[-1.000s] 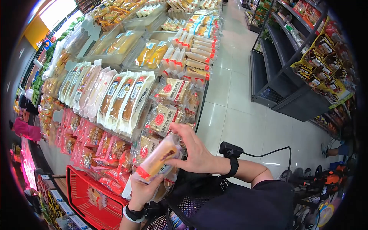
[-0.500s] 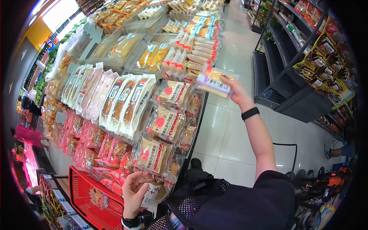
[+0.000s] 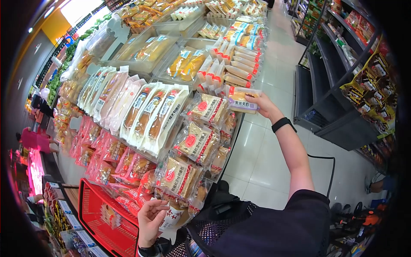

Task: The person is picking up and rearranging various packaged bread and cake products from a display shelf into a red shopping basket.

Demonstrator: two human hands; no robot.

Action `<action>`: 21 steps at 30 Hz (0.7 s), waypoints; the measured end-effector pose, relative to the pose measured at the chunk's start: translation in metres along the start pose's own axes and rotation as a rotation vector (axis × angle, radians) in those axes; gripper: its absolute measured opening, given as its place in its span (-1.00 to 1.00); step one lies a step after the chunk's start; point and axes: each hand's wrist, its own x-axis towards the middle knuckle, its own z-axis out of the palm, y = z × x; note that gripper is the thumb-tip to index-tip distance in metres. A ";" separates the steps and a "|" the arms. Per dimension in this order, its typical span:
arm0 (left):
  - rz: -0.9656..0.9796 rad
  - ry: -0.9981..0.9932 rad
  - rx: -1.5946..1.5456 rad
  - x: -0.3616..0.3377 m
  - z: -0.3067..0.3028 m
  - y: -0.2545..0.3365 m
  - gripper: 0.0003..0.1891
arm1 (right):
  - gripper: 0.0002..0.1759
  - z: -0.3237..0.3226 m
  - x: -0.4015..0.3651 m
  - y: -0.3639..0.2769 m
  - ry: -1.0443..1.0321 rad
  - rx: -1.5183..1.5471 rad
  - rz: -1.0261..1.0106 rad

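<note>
My right hand [image 3: 266, 106] is closed on a clear-wrapped packaged bread [image 3: 242, 103] with a white and purple label. It holds the pack at the aisle-side edge of the bread display, by a row of red-and-white wrapped breads [image 3: 239, 73]. My left hand [image 3: 150, 219] is low in view, its fingers loosely curled and thumb apart, with nothing visible in it. Packs of toast bread [image 3: 198, 143] with red round logos lie just beyond it. Left of that hand, a red shopping basket [image 3: 85, 204] contains a few small wrapped items [image 3: 110, 215].
Long breads in white bags [image 3: 153, 118] and red-bagged buns [image 3: 102, 169] cover the display's left part. Clear bins [image 3: 147, 48] stand farther back. Across the tiled aisle [image 3: 267, 147] are dark shelves [image 3: 329, 81] with hanging yellow snack packs [image 3: 371, 85]. A person in pink [image 3: 35, 141] is at far left.
The bread pack in my right hand has turned so its label faces me more squarely, and it is lower beside the display. My view has shifted slightly left; my left hand stays about the same.
</note>
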 end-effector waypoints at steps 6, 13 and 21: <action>-0.024 0.008 -0.001 0.005 -0.003 -0.006 -0.67 | -0.58 -0.014 0.005 0.008 0.014 -0.060 -0.050; -0.051 0.017 0.012 0.009 -0.001 -0.003 -0.67 | -0.48 -0.022 0.009 0.016 -0.097 -0.172 -0.057; -0.056 0.010 0.006 0.010 -0.001 -0.006 -0.69 | -0.49 -0.010 0.022 0.016 0.104 -0.278 -0.304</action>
